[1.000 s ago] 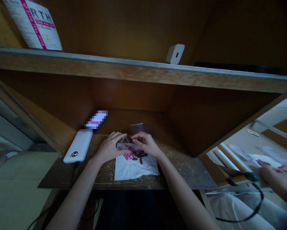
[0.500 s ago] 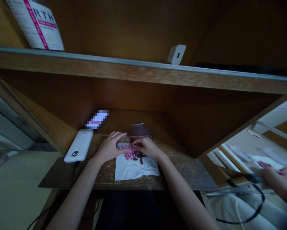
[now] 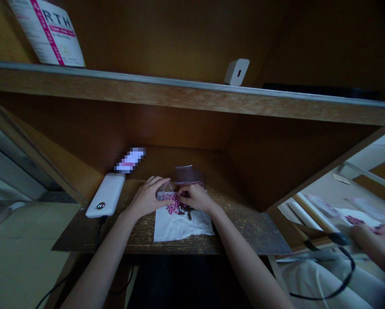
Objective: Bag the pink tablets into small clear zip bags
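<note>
A small heap of pink beads (image 3: pixel 171 209) lies on a creased white cloth or tissue (image 3: pixel 181 228) on the wooden shelf board. My left hand (image 3: pixel 149 198) curves around the heap's left side, thumb low and fingers raised. A thin, pale thread (image 3: pixel 168 185) loops at its fingertips and appears held there. My right hand (image 3: pixel 195 197) reaches in from the right, its thumb and fingers pinched together over the beads; what lies between them is hidden. Small dark metallic pieces (image 3: pixel 189 214) lie beside the beads, under the right hand. Behind it rests a clear plastic zip bag (image 3: pixel 188 175).
A white power bank (image 3: pixel 106 195) with a black cable and a phone (image 3: pixel 130 160) lie left. Above is a shelf edge (image 3: pixel 179 92) with a white charger (image 3: pixel 236 72) and a labelled container (image 3: pixel 52 36). At right, another person's hand (image 3: pixel 369 240) is near pink items.
My hands hold nearly the same pose; the right fingers have shifted slightly over the beads. The view has barely moved.
</note>
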`<move>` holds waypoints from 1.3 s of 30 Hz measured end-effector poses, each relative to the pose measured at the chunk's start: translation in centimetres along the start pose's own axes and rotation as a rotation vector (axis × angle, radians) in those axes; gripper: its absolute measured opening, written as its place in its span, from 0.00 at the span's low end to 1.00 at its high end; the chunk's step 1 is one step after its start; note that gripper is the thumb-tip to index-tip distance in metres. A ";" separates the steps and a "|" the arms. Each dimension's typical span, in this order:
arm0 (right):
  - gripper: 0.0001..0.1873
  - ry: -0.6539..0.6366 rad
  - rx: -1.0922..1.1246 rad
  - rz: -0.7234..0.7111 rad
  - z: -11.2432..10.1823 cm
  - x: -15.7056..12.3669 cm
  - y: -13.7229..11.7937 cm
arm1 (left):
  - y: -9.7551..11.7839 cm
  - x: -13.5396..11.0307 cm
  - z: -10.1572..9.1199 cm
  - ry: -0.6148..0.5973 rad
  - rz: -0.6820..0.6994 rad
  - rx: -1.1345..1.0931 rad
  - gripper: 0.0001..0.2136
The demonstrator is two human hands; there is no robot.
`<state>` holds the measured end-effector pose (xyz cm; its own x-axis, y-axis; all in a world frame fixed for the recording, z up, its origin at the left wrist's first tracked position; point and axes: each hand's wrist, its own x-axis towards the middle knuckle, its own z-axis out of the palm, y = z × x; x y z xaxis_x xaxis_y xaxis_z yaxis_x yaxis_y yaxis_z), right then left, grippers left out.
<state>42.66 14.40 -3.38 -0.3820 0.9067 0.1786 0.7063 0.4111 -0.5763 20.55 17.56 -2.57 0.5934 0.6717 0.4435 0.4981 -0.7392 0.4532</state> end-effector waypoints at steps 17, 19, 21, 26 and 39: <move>0.08 0.239 0.631 -0.023 0.2 0.6 -0.9 | -0.2 -0.1 0.4 -0.011 0.018 0.029 0.29; 0.08 0.246 0.641 -0.051 0.4 0.7 -1.1 | -0.2 0.0 0.5 -0.016 0.027 0.031 0.29; 0.07 0.233 0.624 -0.070 0.8 0.8 -1.3 | -0.1 0.0 0.5 -0.024 0.035 0.031 0.28; 0.08 0.198 0.583 -0.062 1.1 0.9 -1.3 | -0.1 0.0 0.6 -0.012 0.032 0.020 0.28; 0.12 -0.225 0.364 -0.034 -2.1 -1.4 0.3 | 0.2 0.1 -0.1 0.026 -0.011 -0.009 0.27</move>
<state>44.66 13.43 -2.09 -0.5502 0.8337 0.0472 0.4501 0.3437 -0.8242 20.63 17.51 -2.31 0.5710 0.6811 0.4583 0.4986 -0.7313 0.4654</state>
